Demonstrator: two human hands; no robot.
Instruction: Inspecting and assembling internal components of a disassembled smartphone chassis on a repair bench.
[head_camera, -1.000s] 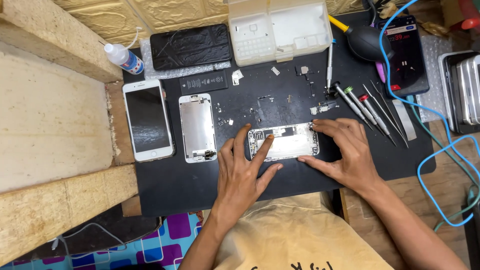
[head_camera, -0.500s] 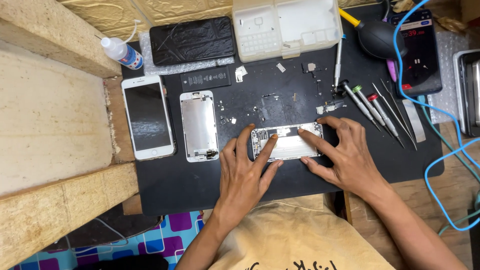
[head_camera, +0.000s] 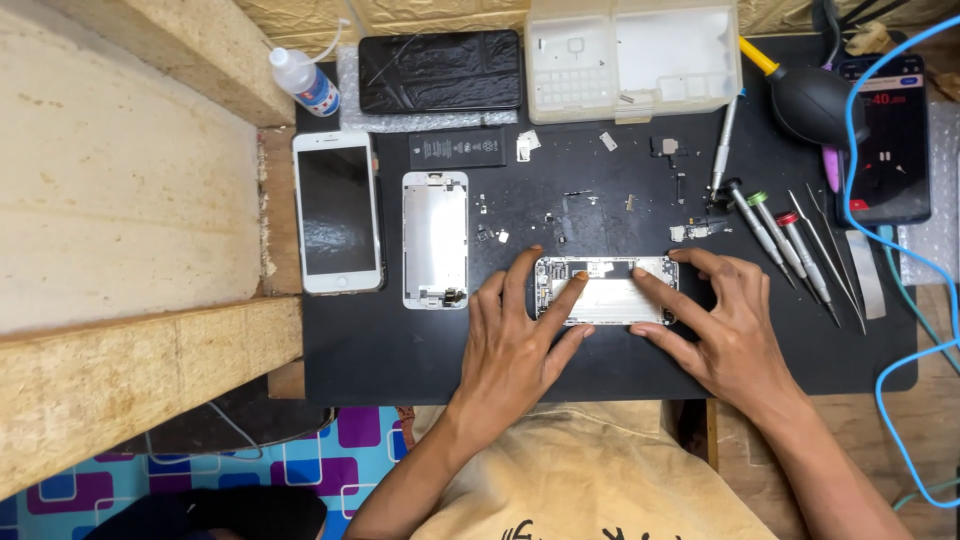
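Phone parts spread over a work mat (head_camera: 420, 350) on the desk, both hands at its middle.

The opened phone body (head_camera: 607, 290) lies crosswise at the mat's centre, the left hand (head_camera: 520, 345) touching it at its 8 o'clock and the right hand (head_camera: 735, 330) at its 4 o'clock. At 9 o'clock from it lies a metal back plate (head_camera: 434, 240), and further that way a whole phone (head_camera: 337, 212) at the mat's edge. At 11 o'clock lie a battery (head_camera: 458, 149), a cracked screen (head_camera: 441, 70) behind it and a small bottle (head_camera: 305, 82). At 12 o'clock stands a parts tray (head_camera: 632, 55). At 3 o'clock lie screwdrivers (head_camera: 785, 235); at 2 o'clock an air blower (head_camera: 812, 98) and another phone (head_camera: 893, 140).
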